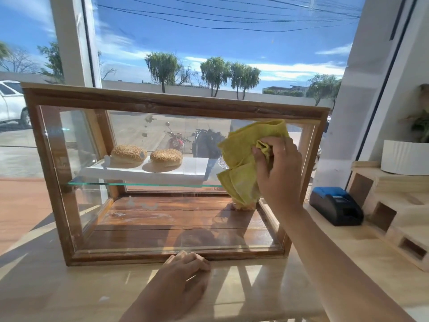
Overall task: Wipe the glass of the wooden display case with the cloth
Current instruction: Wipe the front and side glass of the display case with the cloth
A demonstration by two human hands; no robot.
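Note:
The wooden display case [162, 102] stands on a light wooden counter, its front glass [144, 219] facing me. My right hand [279, 169] grips a crumpled yellow cloth [241, 159] and presses it against the right part of the front glass. My left hand [183, 278] rests palm down on the counter, its fingertips touching the case's lower front frame. Inside, two sesame buns [128, 153] lie on a white tray [144, 174] on a glass shelf.
A black and blue receipt printer [335, 205] sits to the right of the case. Beyond it are stepped wooden boxes [394, 219] with a white plant pot [405, 156] on top. A large window behind shows a street with motorbikes.

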